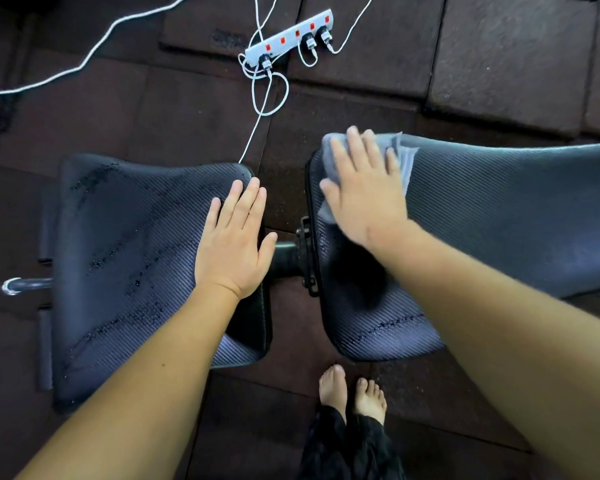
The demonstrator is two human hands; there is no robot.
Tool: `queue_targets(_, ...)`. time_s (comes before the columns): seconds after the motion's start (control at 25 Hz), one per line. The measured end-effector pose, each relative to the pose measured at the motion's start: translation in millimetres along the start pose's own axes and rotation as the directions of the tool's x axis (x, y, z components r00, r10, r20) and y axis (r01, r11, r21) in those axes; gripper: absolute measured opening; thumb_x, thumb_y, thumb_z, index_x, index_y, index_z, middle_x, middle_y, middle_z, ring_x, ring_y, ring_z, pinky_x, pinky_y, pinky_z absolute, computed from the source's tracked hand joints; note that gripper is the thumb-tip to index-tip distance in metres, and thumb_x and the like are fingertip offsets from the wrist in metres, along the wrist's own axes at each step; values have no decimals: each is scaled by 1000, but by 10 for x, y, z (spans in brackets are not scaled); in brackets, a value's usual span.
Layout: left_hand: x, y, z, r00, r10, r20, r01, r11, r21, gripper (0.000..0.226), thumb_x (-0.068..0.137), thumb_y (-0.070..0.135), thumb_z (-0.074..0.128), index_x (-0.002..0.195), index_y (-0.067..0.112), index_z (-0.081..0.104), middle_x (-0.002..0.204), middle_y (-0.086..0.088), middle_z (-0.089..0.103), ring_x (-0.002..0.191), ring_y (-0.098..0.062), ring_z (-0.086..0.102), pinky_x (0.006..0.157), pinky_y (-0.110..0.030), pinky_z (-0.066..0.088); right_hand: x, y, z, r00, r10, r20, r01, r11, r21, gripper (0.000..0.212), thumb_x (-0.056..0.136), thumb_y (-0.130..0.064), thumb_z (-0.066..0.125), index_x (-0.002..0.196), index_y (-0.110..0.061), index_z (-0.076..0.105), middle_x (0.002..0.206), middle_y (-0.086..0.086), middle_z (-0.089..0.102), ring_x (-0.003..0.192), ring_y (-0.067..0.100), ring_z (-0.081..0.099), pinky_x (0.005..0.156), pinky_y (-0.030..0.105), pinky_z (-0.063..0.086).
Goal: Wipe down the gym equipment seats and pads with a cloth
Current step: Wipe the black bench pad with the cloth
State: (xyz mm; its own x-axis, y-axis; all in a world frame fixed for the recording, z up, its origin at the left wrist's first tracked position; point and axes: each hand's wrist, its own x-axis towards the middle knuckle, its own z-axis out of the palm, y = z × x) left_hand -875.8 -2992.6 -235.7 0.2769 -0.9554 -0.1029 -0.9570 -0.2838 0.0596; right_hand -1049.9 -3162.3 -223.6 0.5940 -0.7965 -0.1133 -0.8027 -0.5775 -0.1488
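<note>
Two black ribbed bench pads lie side by side with a gap between them. The left seat pad (pixel 125 258) shows wet streaks, and my left hand (pixel 234 242) rests flat on its right edge with fingers straight. The longer right back pad (pixel 499 216) stretches off to the right. A grey cloth (pixel 400 161) lies on its near-left corner, and my right hand (pixel 362 188) presses it flat with fingers spread. Most of the cloth is hidden beneath the palm.
A black metal bracket and tube (pixel 300 254) join the pads in the gap. A white power strip (pixel 290 38) with plugs and white cables (pixel 257 109) lies on the dark rubber floor tiles (pixel 499 46) ahead. My bare feet (pixel 352 393) stand below the back pad.
</note>
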Motion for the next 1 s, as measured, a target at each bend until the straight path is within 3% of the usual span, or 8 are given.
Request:
queue_targets(0.24,-1,7,-10,1000,-1,-7,1,1000,-16,70,102,48,33,163,17,21,173,3,8,160,-19,1,128,-49,9,-611,511,-37,827,-541,153,552,833,-39,71,96,-57,41,159,-27,26,168,4,20,155,27,17,124,49,16)
queue_targets(0.32,-1,8,-21,1000,0,-2,0,1000,-19,69,100,49,34,162,18,27,173,3,9,160,-19,1,128,-49,9,-470,1013,-109,905,-407,120,416,908,-58,71,95,-58,39,158,-26,29,166,8,26,153,31,24,121,52,20)
queue_targets(0.4,3,6,-21,1000,2,-8,-2,1000,-25,65,99,49,37,158,21,37,173,3,9,160,-19,1,128,-50,9,-406,1269,-151,991,-109,84,111,994,-22,72,96,-59,30,159,-26,25,168,7,22,155,29,18,123,53,15)
queue_targets(0.52,18,14,-8,1000,6,-7,-6,999,-36,60,96,48,41,149,23,49,172,3,10,160,-21,3,128,-51,9,-379,679,-34,963,270,0,-270,962,29,75,95,-57,30,160,-22,22,169,9,16,156,31,11,124,54,8)
queue_targets(0.6,28,10,-9,1000,8,-5,-8,999,-35,58,95,48,41,146,23,53,172,3,10,160,-22,3,128,-51,10,-450,82,19,975,221,-9,-220,974,59,76,94,-55,37,159,-19,24,168,13,17,154,34,14,122,56,11)
queue_targets(0.68,16,3,-17,1000,5,0,-5,999,-40,57,93,48,42,144,24,55,172,2,11,159,-22,3,127,-52,10,-617,-264,93,999,-36,0,36,999,24,73,94,-53,43,158,-21,29,167,11,21,154,33,17,122,56,16)
queue_targets(0.8,5,13,-26,1000,10,-2,-11,998,-63,56,92,48,43,142,24,56,172,3,12,159,-22,3,127,-52,9,-584,26,64,959,-284,12,283,958,53,65,95,-53,43,155,-28,37,165,5,28,152,29,24,120,53,22)
queue_targets(1.0,16,9,-23,1000,8,-7,-9,998,-67,55,94,48,41,142,24,55,172,3,12,159,-21,2,128,-51,8,-173,562,-37,979,204,-29,-201,976,80,68,99,-53,35,160,-25,25,168,7,19,155,30,15,123,52,11)
